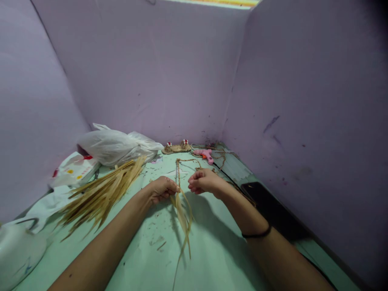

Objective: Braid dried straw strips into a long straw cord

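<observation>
My left hand (pixel 165 189) pinches a thin braided cord (pixel 178 174) of tan plant fibre near its lower end. Loose pale strands (pixel 182 218) hang from the pinch toward me over the table. Beyond the fingers the finished braid runs away from me, then bends right toward my other wrist. Just right of the cord is my right hand (pixel 203 181), its fingers curled together. Whether a strand lies between those fingertips I cannot make out. A black band circles my right forearm.
A bundle of dry fibre strips (pixel 109 194) lies on the green table (pixel 151 262) at left, before a white plastic bag (pixel 118 145). A pink glue gun (pixel 207 156) with a black cable and a woven piece (pixel 176 149) sit at the back. A dark phone-like slab (pixel 269 208) lies right.
</observation>
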Demonstrator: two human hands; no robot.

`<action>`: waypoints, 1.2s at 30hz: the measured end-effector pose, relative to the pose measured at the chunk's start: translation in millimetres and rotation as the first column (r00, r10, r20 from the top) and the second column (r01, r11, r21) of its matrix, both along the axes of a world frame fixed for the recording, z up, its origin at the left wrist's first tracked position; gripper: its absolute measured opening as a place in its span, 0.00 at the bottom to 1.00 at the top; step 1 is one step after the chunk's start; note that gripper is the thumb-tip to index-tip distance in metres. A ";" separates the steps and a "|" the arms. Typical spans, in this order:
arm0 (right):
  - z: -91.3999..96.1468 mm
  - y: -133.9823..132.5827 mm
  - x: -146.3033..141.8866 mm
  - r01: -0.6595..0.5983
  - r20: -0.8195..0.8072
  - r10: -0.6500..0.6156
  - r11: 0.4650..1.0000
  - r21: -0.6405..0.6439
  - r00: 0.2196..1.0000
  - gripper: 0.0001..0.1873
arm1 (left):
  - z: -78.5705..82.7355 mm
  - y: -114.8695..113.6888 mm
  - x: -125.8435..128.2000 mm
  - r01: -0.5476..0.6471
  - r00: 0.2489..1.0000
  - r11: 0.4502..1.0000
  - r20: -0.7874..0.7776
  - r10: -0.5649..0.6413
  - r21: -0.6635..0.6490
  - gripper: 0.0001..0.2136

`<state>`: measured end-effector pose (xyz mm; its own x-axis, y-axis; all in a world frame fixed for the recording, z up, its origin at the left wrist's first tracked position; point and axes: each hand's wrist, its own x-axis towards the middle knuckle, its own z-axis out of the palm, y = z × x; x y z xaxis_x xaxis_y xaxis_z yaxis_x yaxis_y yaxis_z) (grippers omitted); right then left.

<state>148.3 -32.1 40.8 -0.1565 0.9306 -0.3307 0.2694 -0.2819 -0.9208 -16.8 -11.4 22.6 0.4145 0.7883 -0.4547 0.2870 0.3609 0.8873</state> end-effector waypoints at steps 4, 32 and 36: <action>-11.4 -2.6 -8.7 -0.037 -0.242 -0.007 0.984 -0.175 0.970 0.08 | 0.5 -1.8 1.9 -0.006 1.000 0.999 0.017 0.005 0.041 0.11; -59.5 -8.5 -38.6 0.171 -0.004 -0.173 0.968 0.185 0.985 0.06 | 2.2 -6.4 2.4 0.074 0.930 0.938 -0.363 0.058 0.338 0.03; -57.9 -10.7 -39.1 0.214 -0.107 -0.202 0.969 0.121 0.974 0.04 | 7.7 -5.9 -1.7 0.206 0.875 0.896 -0.485 0.012 0.393 0.04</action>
